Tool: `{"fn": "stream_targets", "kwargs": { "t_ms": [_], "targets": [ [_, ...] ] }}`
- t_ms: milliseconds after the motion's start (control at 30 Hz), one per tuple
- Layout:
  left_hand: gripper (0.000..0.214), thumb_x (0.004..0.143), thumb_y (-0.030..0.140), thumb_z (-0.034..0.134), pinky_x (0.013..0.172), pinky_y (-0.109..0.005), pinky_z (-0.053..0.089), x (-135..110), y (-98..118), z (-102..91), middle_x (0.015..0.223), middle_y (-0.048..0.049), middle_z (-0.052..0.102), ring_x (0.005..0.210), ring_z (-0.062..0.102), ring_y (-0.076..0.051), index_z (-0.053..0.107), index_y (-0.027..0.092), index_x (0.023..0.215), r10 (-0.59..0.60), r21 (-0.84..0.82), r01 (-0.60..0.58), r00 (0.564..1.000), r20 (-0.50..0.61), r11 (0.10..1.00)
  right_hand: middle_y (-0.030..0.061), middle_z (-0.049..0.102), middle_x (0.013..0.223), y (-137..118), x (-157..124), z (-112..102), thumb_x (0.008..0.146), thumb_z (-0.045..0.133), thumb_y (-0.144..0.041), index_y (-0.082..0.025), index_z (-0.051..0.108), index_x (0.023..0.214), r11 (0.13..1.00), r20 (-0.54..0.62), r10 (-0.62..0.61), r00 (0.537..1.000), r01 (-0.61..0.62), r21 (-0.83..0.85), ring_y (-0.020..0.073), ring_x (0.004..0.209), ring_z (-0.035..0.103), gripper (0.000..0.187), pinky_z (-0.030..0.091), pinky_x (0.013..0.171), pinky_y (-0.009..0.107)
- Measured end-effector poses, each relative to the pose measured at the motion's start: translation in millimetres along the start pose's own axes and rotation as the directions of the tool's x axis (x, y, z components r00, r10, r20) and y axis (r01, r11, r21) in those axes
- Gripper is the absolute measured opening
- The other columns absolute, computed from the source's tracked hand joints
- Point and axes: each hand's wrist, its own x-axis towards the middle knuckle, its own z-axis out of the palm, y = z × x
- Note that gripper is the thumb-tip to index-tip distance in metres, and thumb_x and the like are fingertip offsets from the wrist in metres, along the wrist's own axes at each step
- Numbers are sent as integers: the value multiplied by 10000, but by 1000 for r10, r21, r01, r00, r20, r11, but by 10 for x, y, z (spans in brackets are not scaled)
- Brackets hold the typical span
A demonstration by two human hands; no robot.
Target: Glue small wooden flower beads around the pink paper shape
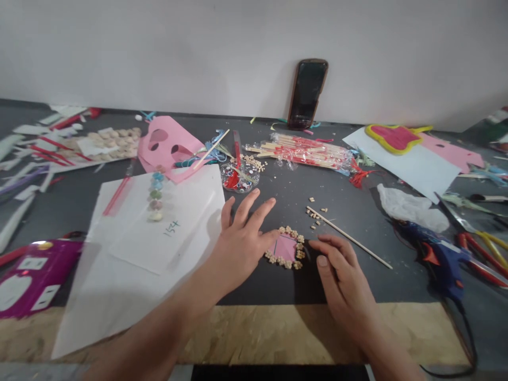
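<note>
A small pink paper piece [284,247] lies on the dark table, edged with little flower-shaped wooden beads [292,232]. My left hand [246,233] reaches over its left side with fingers spread, the thumb touching the pink paper or its edge. To the right of the piece, my right hand [337,264] hovers with bent fingers apart, close to the beaded edge; I see nothing held in it. Beyond that hand lie a thin wooden stick [349,236] and several loose bits of wooden bead [313,216].
On the right rest a blue glue gun [432,254] with a cord, scissors [456,217] and pliers [482,259]. White sheets [190,211] cover the left. A phone [307,92] leans on the wall. Packaged sticks [305,151] and a pink mask shape [169,145] lie behind.
</note>
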Motion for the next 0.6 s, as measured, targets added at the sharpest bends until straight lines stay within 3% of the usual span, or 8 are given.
{"fn": "stream_targets", "kwargs": {
  "t_ms": [167, 433, 600],
  "targets": [
    [247, 897, 179, 521, 1041, -661, 214, 4, 1, 20, 1441, -114, 409, 1393, 216, -394, 684, 284, 1049, 8, 4, -8, 999, -33, 1000, 117, 552, 1144, 70, 118, -138, 936, 423, -257, -202, 596, 1112, 994, 43, -80, 996, 83, -72, 206, 1044, 585, 253, 519, 854, 357],
    [220, 906, 220, 521, 1052, -670, 203, 11, -10, 17, 1455, -115, 395, 1388, 226, -391, 698, 263, 1028, 0, -16, -1, 1000, -24, 1000, 111, 571, 1108, 121, 234, 40, 937, 417, -241, -201, 622, 1079, 976, 53, -136, 989, 143, -166, 236, 1033, 561, 253, 500, 876, 441],
    [246, 905, 196, 518, 1056, -666, 204, 10, -17, 23, 1451, -113, 398, 1389, 227, -387, 694, 276, 1058, -1, -37, 0, 999, -40, 999, 105, 559, 1123, 109, 227, 45, 938, 418, -231, -221, 612, 1085, 976, 74, -131, 989, 141, -167, 243, 1055, 541, 244, 485, 896, 465]
  ]
}}
